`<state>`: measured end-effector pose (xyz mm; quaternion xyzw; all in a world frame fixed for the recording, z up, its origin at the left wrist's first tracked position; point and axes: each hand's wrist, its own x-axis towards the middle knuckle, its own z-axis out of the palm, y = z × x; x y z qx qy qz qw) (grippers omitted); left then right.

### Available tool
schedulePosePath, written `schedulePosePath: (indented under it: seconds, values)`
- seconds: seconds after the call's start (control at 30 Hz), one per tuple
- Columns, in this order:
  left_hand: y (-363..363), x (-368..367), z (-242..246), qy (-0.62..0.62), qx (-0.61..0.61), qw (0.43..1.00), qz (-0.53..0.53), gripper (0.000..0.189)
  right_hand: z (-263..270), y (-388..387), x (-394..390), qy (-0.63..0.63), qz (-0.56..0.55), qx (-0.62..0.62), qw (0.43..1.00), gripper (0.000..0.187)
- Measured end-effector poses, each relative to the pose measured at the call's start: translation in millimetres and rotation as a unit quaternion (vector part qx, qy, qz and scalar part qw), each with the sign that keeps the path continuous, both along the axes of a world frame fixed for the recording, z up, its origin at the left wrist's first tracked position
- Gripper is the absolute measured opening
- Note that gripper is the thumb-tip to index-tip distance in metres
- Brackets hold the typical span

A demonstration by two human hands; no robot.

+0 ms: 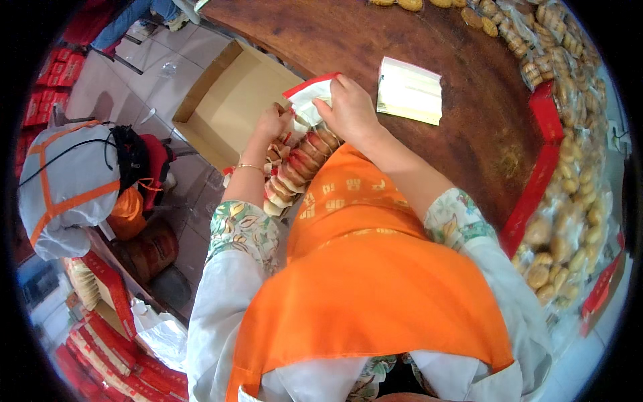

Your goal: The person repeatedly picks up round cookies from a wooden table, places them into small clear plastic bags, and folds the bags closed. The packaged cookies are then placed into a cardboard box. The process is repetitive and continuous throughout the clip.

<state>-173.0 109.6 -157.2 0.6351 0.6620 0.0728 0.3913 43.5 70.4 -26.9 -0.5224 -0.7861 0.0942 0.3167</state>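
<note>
My right hand (350, 108) grips the upper edge of a white paper packet (307, 105) with a red border. Curled at the packet's lower left end is my left hand (271, 123); its fingertips are partly hidden, so I cannot tell what they pinch. Just below both hands, against the front of my orange apron (371, 296), lies a row of round flat pastries (300, 163) standing on edge, with pale and red paper pieces (275, 151) beside them. An open, shallow cardboard box (241, 95) extends beyond my left hand.
On the brown table (467, 145) lies a stack of paper sheets (409, 90). Bagged baked goods (567, 186) line the right side behind a red strip (532, 201). A covered chair (75, 176) and red boxes (115, 357) stand left. Another person's legs (128, 25) show at top left.
</note>
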Motion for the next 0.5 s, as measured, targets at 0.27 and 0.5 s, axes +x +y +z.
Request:
schedulePosePath:
  seconds: [0.27, 0.5]
  values:
    - [-32.8, -15.2, 38.7, -0.043, -0.042, 0.992, -0.112, 0.037, -23.0, 7.9, -34.4, -0.004, 0.034, -0.035, 0.999, 0.028]
    - [-73.8, -39.1, 68.6, -0.131, 0.039, 0.985, -0.102, 0.019, -51.0, -6.2, -78.4, -0.170, 0.085, -0.131, 0.973, 0.021]
